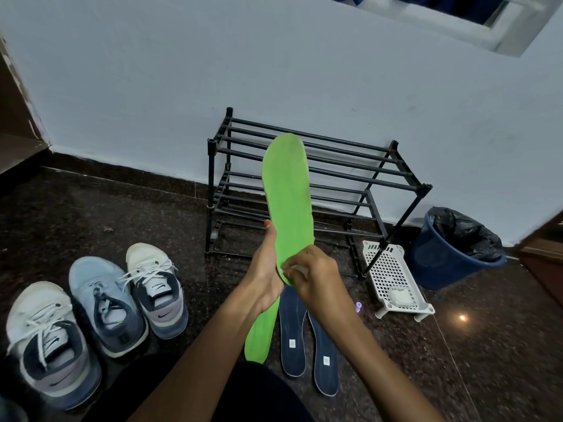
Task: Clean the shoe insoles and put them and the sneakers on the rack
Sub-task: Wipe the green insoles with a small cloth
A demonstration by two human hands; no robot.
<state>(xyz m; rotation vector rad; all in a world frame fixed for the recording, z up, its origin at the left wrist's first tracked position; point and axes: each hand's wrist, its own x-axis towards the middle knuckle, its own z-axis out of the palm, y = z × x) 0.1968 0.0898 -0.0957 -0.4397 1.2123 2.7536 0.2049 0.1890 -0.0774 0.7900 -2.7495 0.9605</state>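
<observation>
Green insole (288,190) is held upright in front of the rack (335,166), long axis near vertical, rounded end up. Left hand (265,269) grips its lower left edge. Right hand (313,269) pinches a pale wad (294,271), too blurred to identify, against the lower face. The bottom end is hidden behind both hands.

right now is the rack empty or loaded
Empty, as far as shows: the rack has bare bars on both tiers, though the held green insole hides a strip. The sneakers sit on the floor.
</observation>
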